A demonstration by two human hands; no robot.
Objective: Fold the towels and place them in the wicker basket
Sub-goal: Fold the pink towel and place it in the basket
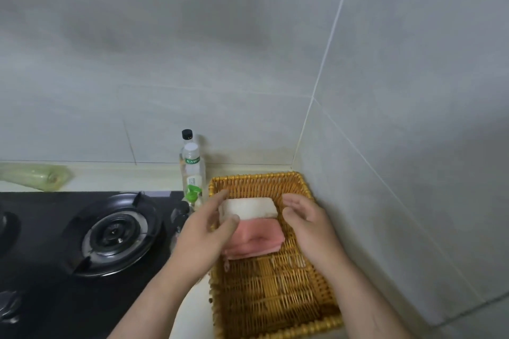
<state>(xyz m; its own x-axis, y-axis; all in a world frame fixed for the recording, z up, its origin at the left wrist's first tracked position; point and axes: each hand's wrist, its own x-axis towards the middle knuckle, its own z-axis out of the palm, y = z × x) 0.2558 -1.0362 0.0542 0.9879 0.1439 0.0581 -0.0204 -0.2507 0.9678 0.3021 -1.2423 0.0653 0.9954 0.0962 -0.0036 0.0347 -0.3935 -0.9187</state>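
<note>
The white towel (249,208) is folded into a small thick block. It lies on top of the pink towel (257,239), which is folded too and is a bit wider. Both towels are inside the wicker basket (256,183), in the far half of it. The pink one rests on the basket floor. The near half of the basket shows only its yellow woven bottom.

My left hand (203,237) is at the left end of the white towel. Its fingers are loose and a little spread, not gripping. My thumb is right at the front left corner of the towel, and I cannot tell if it touches. My right hand (308,226) is just beside the right end of the towel. Its fingers are almost straight and close together, with the palm turned toward the towel, and a small gap shows between them and the cloth. It holds nothing.

The basket sits on a pale counter (192,308), tucked into the corner near the grey tiled wall (399,146) on my right. Just to the left of the basket stands a tall clear bottle (191,165) with a black cap. A smaller bottle with a green pump top (193,195) stands in front of it. Farther left is a black gas stove (33,270) with a round burner (115,231). Behind the stove, by the back wall, lies something pale green (35,175) that is too blurry to name.
</note>
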